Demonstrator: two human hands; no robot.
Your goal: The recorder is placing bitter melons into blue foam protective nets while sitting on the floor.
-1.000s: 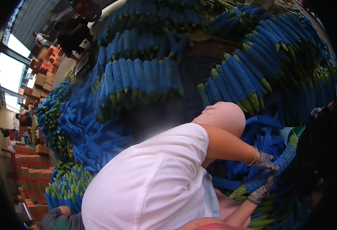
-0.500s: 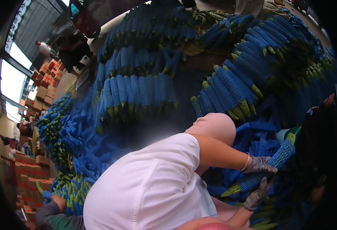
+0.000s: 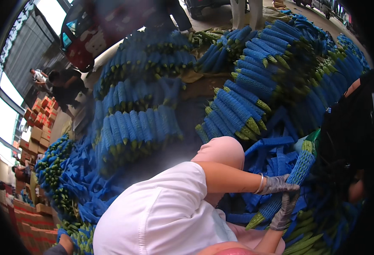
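My left hand, in a grey glove with a bracelet at the wrist, closes round a bitter gourd in a blue foam net sleeve. Its light green upper end pokes out of the net. My right hand, also gloved, grips from beneath with its fingers close to the left hand's. Below the hands the net continues to a pointed green tip. Both hands cover the middle. Loose blue net sleeves lie just beyond, and bare green gourds lie to the near right.
Stacked rows of netted gourds stand ahead, with another stack at the right. Loose sleeves and more gourds are heaped at left. A co-worker's hand shows at lower left; a dark-clothed person is close at right. Cartons stand far left.
The view has shifted, moving the surroundings left and mostly down. The gourd is held more steeply. My hands have come closer together around its middle.
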